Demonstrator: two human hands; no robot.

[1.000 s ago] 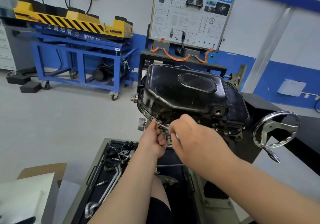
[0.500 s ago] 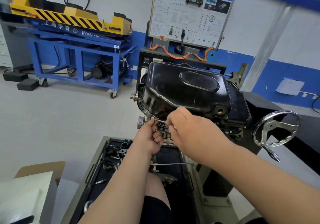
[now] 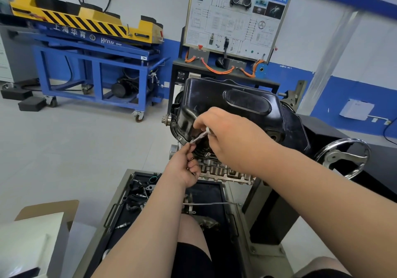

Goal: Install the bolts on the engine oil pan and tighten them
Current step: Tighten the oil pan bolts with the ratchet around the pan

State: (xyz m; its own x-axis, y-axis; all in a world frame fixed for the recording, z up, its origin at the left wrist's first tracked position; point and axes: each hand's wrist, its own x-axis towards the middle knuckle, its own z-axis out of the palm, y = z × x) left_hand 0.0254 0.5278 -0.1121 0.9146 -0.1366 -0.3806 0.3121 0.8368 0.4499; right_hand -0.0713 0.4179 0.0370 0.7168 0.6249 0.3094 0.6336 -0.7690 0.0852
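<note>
The black oil pan (image 3: 232, 108) sits upside up on an engine held in a stand. My right hand (image 3: 227, 136) grips a thin silver socket driver (image 3: 199, 136) whose tip meets the pan's lower left flange. My left hand (image 3: 184, 168) is just below, its fingertips pinching at the tool's tip where a bolt (image 3: 191, 142) sits; further small bolts seem to lie in its curled fingers. One fitted bolt (image 3: 208, 153) shows on the flange nearby.
A parts tray (image 3: 137, 194) with loose fittings and tools lies below the engine. The stand's chrome handwheel (image 3: 341, 159) is at the right. A cardboard box (image 3: 43, 226) sits at lower left. A blue lift trolley (image 3: 96, 62) and a training board (image 3: 234, 19) stand behind.
Both hands have shifted up and left along the pan's flange. The driver now points down-left to a bolt spot nearer the pan's left corner.
</note>
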